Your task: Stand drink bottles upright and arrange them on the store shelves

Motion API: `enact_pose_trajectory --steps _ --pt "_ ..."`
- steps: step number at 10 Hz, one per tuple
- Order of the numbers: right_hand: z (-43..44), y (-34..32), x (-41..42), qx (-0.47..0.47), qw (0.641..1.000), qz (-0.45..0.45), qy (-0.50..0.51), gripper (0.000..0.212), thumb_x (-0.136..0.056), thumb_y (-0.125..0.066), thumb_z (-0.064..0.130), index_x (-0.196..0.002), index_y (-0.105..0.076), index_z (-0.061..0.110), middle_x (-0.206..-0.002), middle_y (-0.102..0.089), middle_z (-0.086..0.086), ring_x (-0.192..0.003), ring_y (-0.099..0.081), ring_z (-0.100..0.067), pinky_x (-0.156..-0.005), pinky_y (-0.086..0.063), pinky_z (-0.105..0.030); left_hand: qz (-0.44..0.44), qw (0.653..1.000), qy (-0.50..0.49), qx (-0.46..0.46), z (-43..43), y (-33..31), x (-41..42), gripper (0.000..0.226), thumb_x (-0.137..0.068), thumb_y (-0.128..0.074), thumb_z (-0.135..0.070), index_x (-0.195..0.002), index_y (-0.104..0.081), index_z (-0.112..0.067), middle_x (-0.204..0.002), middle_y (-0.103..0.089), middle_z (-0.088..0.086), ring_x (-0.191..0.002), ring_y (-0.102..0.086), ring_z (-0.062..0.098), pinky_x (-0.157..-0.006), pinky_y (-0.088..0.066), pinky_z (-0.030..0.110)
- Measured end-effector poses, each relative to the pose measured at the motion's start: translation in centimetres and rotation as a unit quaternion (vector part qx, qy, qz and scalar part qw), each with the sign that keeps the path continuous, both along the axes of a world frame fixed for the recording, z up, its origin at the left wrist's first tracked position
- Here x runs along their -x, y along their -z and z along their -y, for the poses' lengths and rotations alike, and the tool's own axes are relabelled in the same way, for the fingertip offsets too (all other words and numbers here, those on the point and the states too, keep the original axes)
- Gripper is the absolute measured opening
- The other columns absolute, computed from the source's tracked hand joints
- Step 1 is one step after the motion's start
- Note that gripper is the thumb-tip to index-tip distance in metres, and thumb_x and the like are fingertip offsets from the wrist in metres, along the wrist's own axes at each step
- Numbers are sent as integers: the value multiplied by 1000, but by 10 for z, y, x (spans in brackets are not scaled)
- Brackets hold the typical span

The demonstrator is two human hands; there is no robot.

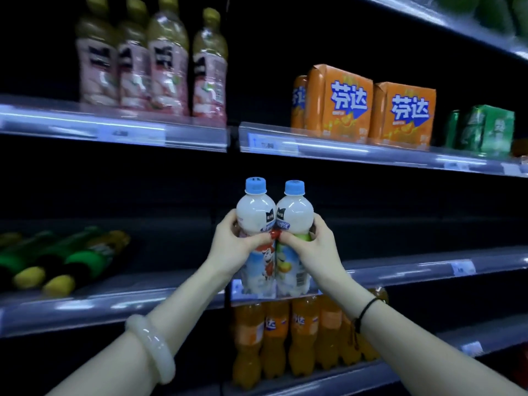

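Two white milk-drink bottles with blue caps stand upright side by side at the front of the middle shelf (400, 268). My left hand (231, 247) grips the left bottle (255, 212) round its waist. My right hand (310, 247) grips the right bottle (295, 212) the same way. The thumbs meet between the two bottles. Their bases are level with the shelf's front rail; I cannot tell whether they rest on it.
Several green bottles with yellow caps (57, 261) lie on their sides on the middle shelf at left. Pink tea bottles (151, 67) stand upper left; orange packs (368, 107) and green cans (483, 130) upper right. Orange soda bottles (300, 335) stand below.
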State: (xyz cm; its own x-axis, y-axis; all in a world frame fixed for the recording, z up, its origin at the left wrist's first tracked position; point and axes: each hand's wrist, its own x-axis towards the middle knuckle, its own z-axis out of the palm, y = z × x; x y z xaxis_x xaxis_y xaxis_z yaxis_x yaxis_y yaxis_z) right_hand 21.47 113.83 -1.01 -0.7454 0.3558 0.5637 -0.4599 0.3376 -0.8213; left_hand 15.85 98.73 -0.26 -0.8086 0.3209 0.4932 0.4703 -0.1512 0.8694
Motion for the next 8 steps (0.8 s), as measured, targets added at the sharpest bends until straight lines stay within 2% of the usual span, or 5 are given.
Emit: enact_pose_trajectory --steps 1,2,3,5,8 --pt "42 4 -7 7 999 11 -41 42 -76 -76 8 -114 -56 11 -104 -68 -4 -95 -67 -14 -76 -58 -25 -4 999 -18 -27 40 5 -16 38 -74 -75 4 -101 -56 -14 -94 -65 3 -82 -62 11 -75 -53 22" --pt "87 5 -7 0 996 30 -83 43 -76 -75 8 -114 -55 11 -105 -67 -4 -95 -67 -14 -75 -57 -24 9 999 -42 -26 101 -1 -48 39 -74 -72 9 -88 -53 -23 -87 -61 -2 -79 -59 9 -76 -50 23" --pt "145 2 -8 23 990 23 -138 42 -76 -76 7 -111 -55 12 -101 -68 -3 -91 -67 -13 -68 -57 -20 11 995 -97 -30 151 -2 -55 38 -72 -75 5 -92 -55 -20 -90 -65 -2 -83 -64 15 -75 -54 24" --pt "278 -8 4 31 979 17 -199 42 -73 -78 5 -109 -58 12 -102 -70 -5 -94 -68 -18 -80 -58 -31 4 982 -175 -74 285 -2 -52 45 -57 -87 -7 -93 -63 -21 -94 -72 5 -88 -69 22 -77 -57 38" --pt "500 -20 46 58 963 -10 -264 44 -73 -79 9 -112 -57 11 -103 -68 -4 -95 -67 -18 -84 -56 -34 -35 965 -257 -41 505 -20 -26 34 -69 -75 7 -91 -62 -15 -90 -71 6 -79 -68 17 -68 -56 25"
